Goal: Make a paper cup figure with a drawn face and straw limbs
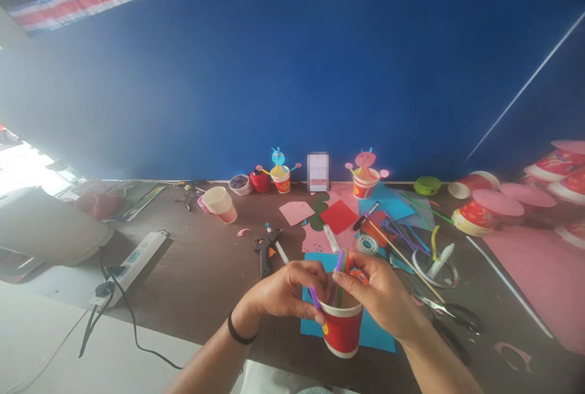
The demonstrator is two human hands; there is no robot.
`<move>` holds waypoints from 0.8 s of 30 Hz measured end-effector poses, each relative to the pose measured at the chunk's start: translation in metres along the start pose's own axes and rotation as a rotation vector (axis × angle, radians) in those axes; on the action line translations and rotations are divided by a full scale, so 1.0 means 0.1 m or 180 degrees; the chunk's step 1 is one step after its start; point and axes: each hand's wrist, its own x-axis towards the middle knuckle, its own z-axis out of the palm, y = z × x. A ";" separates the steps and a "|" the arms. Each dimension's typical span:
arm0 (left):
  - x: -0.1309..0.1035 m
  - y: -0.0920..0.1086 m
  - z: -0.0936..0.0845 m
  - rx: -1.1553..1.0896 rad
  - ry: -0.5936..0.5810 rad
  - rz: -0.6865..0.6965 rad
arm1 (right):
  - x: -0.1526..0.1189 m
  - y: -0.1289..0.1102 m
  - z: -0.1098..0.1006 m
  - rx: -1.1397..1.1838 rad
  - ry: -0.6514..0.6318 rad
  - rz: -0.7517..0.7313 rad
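A red paper cup (342,332) with a white rim and a yellow mark stands above a blue sheet (378,336) in front of me. My left hand (295,290) grips the cup's left rim, thumb outside and fingers reaching inside, beside a purple strip (315,298). My right hand (372,287) pinches a bundle of purple, green and red strips (341,263) that reaches down into the cup. The strips' lower ends are hidden inside the cup.
Behind lie a black glue gun (264,251), a glue stick (330,239), white tape (367,244) and coloured paper. Two cup figures (283,182) stand by the blue wall. Scissors (450,312) lie right; a power strip (132,266) lies left.
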 end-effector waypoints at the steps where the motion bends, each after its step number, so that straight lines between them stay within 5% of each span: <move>1: 0.00 0.00 0.00 -0.0050 0.0019 0.0021 | 0.01 0.00 0.00 -0.0007 0.0023 0.0002; 12: -0.02 -0.02 -0.08 0.0112 -0.0175 -0.0129 | 0.05 -0.05 0.00 -0.0182 0.0017 -0.0034; 19: -0.10 -0.06 -0.15 0.0458 0.0164 0.0057 | -0.27 0.04 -0.15 -0.0018 0.1760 -0.0334; 24: -0.12 -0.04 -0.15 0.0703 0.0336 0.0176 | -0.38 0.30 -0.10 -0.0186 0.0766 0.0332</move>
